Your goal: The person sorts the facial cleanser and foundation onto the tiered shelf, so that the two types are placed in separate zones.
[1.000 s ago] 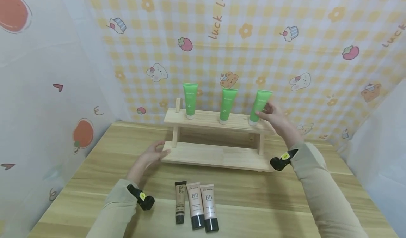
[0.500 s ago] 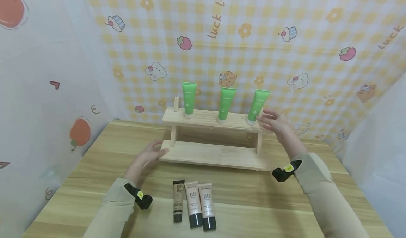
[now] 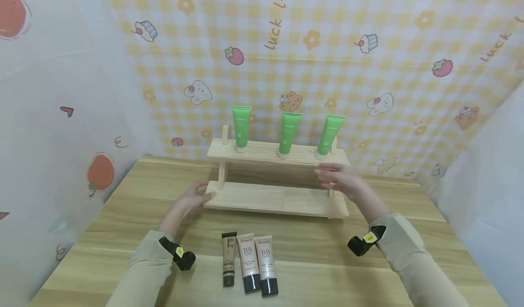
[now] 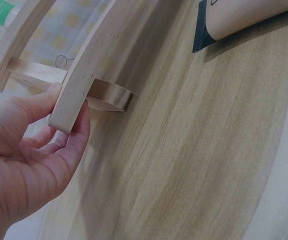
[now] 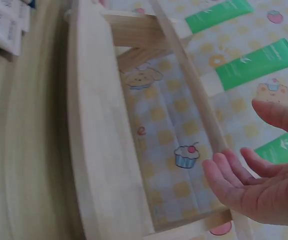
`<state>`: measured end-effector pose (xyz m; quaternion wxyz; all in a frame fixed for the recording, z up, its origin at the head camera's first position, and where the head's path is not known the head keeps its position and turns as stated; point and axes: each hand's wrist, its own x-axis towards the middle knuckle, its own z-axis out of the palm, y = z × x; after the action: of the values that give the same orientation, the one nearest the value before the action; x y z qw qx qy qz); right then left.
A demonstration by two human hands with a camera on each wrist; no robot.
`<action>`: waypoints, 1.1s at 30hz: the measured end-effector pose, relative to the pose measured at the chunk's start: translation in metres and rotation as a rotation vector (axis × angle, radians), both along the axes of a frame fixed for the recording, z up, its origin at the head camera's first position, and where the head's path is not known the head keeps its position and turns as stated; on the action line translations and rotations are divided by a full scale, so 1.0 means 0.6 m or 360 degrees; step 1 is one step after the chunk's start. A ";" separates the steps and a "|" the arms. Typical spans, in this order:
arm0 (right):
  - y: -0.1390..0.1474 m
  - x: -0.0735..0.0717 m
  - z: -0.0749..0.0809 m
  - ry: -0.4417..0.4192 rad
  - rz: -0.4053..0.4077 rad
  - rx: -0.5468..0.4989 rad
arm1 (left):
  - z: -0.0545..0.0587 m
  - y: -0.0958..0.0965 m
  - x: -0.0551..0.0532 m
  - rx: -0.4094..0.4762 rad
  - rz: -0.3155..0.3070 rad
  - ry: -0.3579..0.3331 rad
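Observation:
My left hand [image 3: 189, 202] grips the left end of the lower board of a two-tier wooden display rack [image 3: 266, 198]; in the left wrist view the thumb lies on top and fingers curl beneath. Three green squeeze tubes with white caps stand cap-down along the upper board: a left tube [image 3: 242, 127], a middle tube [image 3: 290, 133] and a right tube [image 3: 330, 133], which leans rightward. Just below the right tube, my right hand [image 3: 344, 180] is held in front of the rack's right end, fingers loosely extended around nothing. The right wrist view shows its palm bare.
In front of the rack lie a slim brown tube [image 3: 229, 258] and two pinkish BB cream tubes, one in the middle [image 3: 248, 261] and one at the right [image 3: 266, 264], with black caps. A checked cloth backdrop [image 3: 262, 79] hangs behind the rack.
My right hand has let go of the right green tube and moved down and left, in front of the rack. The tube stays standing. My left hand keeps its grip on the lower board.

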<state>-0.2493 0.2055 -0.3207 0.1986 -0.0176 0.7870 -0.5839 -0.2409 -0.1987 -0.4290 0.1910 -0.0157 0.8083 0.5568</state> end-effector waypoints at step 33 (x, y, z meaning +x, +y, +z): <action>-0.135 0.088 -0.131 -0.0369 0.0470 0.0363 | 0.006 0.003 -0.007 -0.0005 -0.0015 -0.0036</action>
<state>-0.1966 0.1243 -0.3991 0.3719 -0.0427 0.8087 -0.4538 -0.2451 -0.1966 -0.4255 0.2026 -0.0186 0.8070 0.5543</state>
